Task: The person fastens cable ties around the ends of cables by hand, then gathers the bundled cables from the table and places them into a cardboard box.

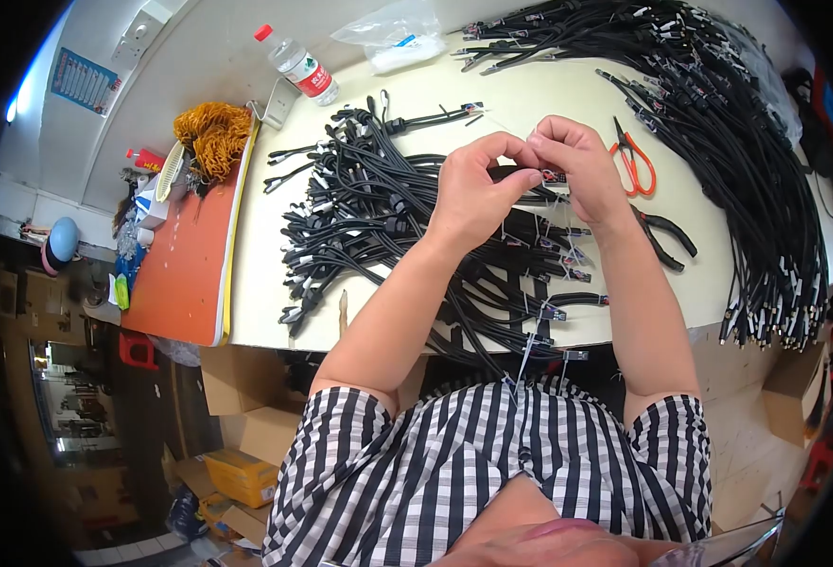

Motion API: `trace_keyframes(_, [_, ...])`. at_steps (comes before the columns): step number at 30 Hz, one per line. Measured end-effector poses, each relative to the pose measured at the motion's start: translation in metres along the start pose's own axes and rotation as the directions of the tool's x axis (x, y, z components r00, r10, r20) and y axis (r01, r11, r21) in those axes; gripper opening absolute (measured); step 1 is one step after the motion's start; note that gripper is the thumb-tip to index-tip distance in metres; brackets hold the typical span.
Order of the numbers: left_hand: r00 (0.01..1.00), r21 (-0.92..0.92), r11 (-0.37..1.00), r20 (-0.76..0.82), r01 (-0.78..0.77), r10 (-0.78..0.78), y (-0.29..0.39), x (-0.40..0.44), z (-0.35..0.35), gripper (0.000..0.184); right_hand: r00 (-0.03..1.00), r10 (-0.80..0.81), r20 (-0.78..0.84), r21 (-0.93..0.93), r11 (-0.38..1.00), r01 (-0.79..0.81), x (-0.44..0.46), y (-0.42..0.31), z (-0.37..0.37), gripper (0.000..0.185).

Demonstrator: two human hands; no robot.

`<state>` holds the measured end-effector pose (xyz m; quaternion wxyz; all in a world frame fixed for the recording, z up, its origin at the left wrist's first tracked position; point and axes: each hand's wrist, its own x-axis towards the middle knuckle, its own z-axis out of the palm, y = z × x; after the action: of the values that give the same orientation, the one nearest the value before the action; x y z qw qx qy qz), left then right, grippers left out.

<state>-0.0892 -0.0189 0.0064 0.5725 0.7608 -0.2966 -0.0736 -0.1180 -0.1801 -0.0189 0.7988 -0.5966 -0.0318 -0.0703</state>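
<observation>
My left hand (481, 186) is closed, its thumb and fingers curled round a black cable (503, 173) above the middle of the table. Close beside it, my right hand (582, 175) is pinched at the cable's end, where a thin white cable tie (499, 124) shows by the fingertips. What lies right between the fingertips is partly hidden. Below and left of my hands spreads a pile of black cables (341, 203), several with white ties round their connector ends. Orange-handled pliers (632, 163) lie right of my right hand, with black-handled cutters (664, 236) below them.
A large heap of black cables (719, 161) covers the table's right side. At the back stand a water bottle (301, 68) and a clear plastic bag (398, 40). An orange board (185, 255) with orange yarn (213, 137) near it lies left. Cardboard boxes (237, 378) sit below the table edge.
</observation>
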Motion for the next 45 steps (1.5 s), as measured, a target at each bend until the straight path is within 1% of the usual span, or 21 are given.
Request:
trace_keyframes(9, [0.997, 0.030, 0.998, 0.056, -0.060, 0.058, -0.013, 0.005, -0.001, 0.011, 0.987, -0.067, -0.145, 0.132, 0.988, 0.086, 0.000, 0.021, 0.005, 0.016])
trace_keyframes(11, [0.996, 0.144, 0.987, 0.055, -0.074, 0.066, -0.009, 0.002, 0.000, 0.011, 0.988, -0.054, -0.143, 0.093, 0.993, 0.067, -0.001, 0.023, 0.004, 0.015])
trace_keyframes(13, [0.996, 0.062, 0.998, 0.092, -0.011, 0.005, -0.013, -0.001, -0.004, 0.010, 0.989, -0.053, -0.136, 0.045, 0.997, 0.060, 0.002, 0.017, 0.000, 0.014])
trace_keyframes(15, [0.990, -0.020, 0.999, 0.137, 0.045, -0.042, -0.012, -0.003, -0.010, 0.010, 1.000, -0.031, 0.001, -0.111, 0.993, 0.031, 0.004, -0.003, -0.014, 0.012])
trace_keyframes(17, [0.954, -0.256, 0.961, 0.297, 0.107, -0.027, -0.011, -0.008, -0.015, 0.009, 0.979, -0.156, -0.128, -0.348, 0.932, 0.103, 0.004, -0.023, -0.036, 0.014])
trace_keyframes(19, [0.897, -0.218, 0.976, 0.434, 0.016, 0.083, -0.011, -0.008, -0.022, 0.008, 0.950, -0.236, -0.202, -0.481, 0.869, 0.114, -0.001, -0.029, -0.057, 0.015])
trace_keyframes(20, [0.813, -0.186, 0.979, 0.555, -0.084, 0.175, -0.010, -0.008, -0.023, 0.007, 0.954, -0.219, -0.206, -0.689, 0.724, 0.017, -0.004, -0.031, -0.067, 0.014])
trace_keyframes(21, [0.761, -0.141, 0.988, 0.635, -0.055, 0.133, -0.011, -0.008, -0.022, 0.006, 0.955, -0.202, -0.216, -0.847, 0.526, -0.080, -0.006, -0.033, -0.071, 0.014])
trace_keyframes(22, [0.744, -0.092, 0.992, 0.656, -0.090, 0.128, -0.012, -0.009, -0.019, 0.007, 0.954, -0.205, -0.220, -0.849, 0.521, -0.084, -0.007, -0.033, -0.073, 0.014])
trace_keyframes(24, [0.756, -0.139, 0.990, 0.649, 0.012, 0.082, -0.014, -0.008, -0.021, 0.008, 0.945, -0.182, -0.272, -0.918, 0.344, -0.198, -0.007, -0.028, -0.074, 0.013])
trace_keyframes(26, [0.782, -0.288, 0.938, 0.622, 0.191, 0.032, -0.014, -0.006, -0.027, 0.011, 0.952, -0.198, -0.235, -0.911, 0.385, -0.144, -0.001, -0.015, -0.072, 0.011])
trace_keyframes(32, [0.882, -0.440, 0.873, 0.470, 0.209, 0.025, -0.023, -0.003, -0.026, 0.013, 0.939, -0.192, -0.285, -0.959, 0.062, -0.278, 0.002, -0.003, -0.056, 0.008])
trace_keyframes(33, [0.920, -0.460, 0.868, 0.391, 0.187, 0.009, -0.026, -0.001, -0.027, 0.013, 0.939, -0.195, -0.283, -0.959, 0.061, -0.276, 0.004, -0.001, -0.057, 0.008])
trace_keyframes(35, [0.968, -0.525, 0.840, 0.252, 0.135, 0.002, -0.036, 0.001, -0.030, 0.013, 0.964, -0.194, -0.184, -0.962, -0.167, -0.217, 0.009, 0.009, -0.057, 0.008])
trace_keyframes(36, [0.969, -0.522, 0.842, 0.247, 0.132, 0.002, -0.036, 0.001, -0.031, 0.013, 0.964, -0.196, -0.179, -0.963, -0.165, -0.212, 0.010, 0.012, -0.056, 0.008])
trace_keyframes(38, [0.999, -0.616, 0.787, 0.023, 0.040, -0.033, -0.035, 0.002, -0.033, 0.013, 0.946, -0.246, -0.211, -0.943, -0.203, -0.263, 0.013, 0.015, -0.055, 0.008])
trace_keyframes(39, [0.996, -0.636, 0.772, -0.051, 0.022, -0.071, -0.036, 0.003, -0.033, 0.014, 0.947, -0.249, -0.204, -0.945, -0.202, -0.257, 0.013, 0.011, -0.052, 0.008])
trace_keyframes(41, [0.993, -0.581, 0.814, -0.098, -0.010, -0.058, -0.039, 0.006, -0.033, 0.014, 0.919, -0.219, -0.326, -0.945, 0.111, -0.309, 0.012, 0.003, -0.045, 0.010])
trace_keyframes(42, [0.989, -0.527, 0.849, -0.137, -0.034, -0.046, -0.039, 0.007, -0.032, 0.015, 0.922, -0.221, -0.319, -0.947, 0.112, -0.300, 0.011, 0.002, -0.043, 0.010])
trace_keyframes(44, [0.988, -0.526, 0.850, -0.116, 0.028, -0.104, -0.037, 0.006, -0.023, 0.016, 0.929, -0.206, -0.307, -0.838, 0.521, -0.161, 0.012, 0.000, -0.043, 0.011])
trace_keyframes(45, [0.987, -0.474, 0.881, -0.140, 0.008, -0.084, -0.039, 0.007, -0.019, 0.017, 0.932, -0.203, -0.300, -0.840, 0.520, -0.156, 0.012, 0.001, -0.042, 0.011])
